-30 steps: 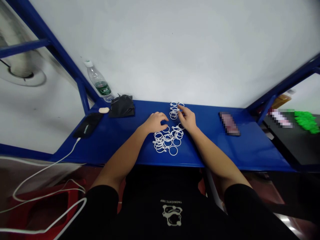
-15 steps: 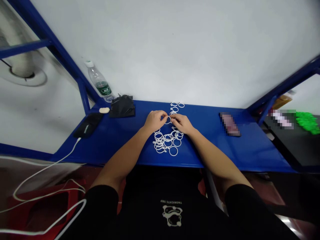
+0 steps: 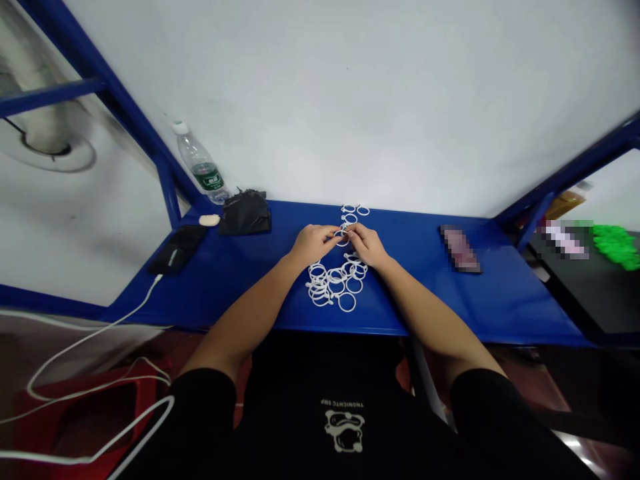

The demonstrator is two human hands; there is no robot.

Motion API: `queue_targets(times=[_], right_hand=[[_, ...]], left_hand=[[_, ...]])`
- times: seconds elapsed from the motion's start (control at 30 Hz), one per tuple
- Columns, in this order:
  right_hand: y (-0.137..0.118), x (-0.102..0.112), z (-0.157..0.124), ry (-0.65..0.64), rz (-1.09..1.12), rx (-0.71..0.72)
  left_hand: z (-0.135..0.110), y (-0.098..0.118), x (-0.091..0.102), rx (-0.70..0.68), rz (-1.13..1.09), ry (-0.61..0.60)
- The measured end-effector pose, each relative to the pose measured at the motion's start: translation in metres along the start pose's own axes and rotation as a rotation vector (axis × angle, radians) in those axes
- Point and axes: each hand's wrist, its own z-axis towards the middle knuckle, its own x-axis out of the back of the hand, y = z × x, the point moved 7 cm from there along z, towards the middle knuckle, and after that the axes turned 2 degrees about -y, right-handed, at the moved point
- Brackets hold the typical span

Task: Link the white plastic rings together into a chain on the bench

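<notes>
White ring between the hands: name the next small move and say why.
Probably carry the white ring a little forward and set it with the small far group of rings: the left hand and right hand both pinch it, between that group and the loose pile.

Plastic rings on painted metal

White rings (image 3: 336, 283) look smooth plastic; blue bench (image 3: 240, 280) glossy painted metal; bottle (image 3: 201, 163) clear plastic; pouch (image 3: 245, 211) matt cloth.

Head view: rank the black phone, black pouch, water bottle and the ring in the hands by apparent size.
1. black phone and black pouch, about alike
2. water bottle, slimmer
3. held ring, smallest
</notes>
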Motion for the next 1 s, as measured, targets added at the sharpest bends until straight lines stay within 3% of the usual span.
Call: queue_targets(times=[0.3,0.7,0.83,0.93,1.0], right_hand=[[-0.012,0.000,0.000,-0.043,-0.046,0.072],[0.002,0.004,0.002,0.069,-0.002,-0.007],[0.008,0.010,0.002,0.087,-0.081,0.031],[0.011,0.021,0.000,0.201,-0.200,0.032],[0.013,0.027,0.000,0.266,-0.221,0.011]], left_hand=[[-0.001,-0.007,0.002,0.095,-0.050,0.011],[-0.004,0.002,-0.011,0.048,-0.059,-0.122],[-0.003,0.010,-0.004,-0.029,-0.019,-0.137],[-0.001,-0.003,0.010,-0.002,0.026,-0.127],[-0.001,-0.020,0.015,0.060,0.066,-0.186]])
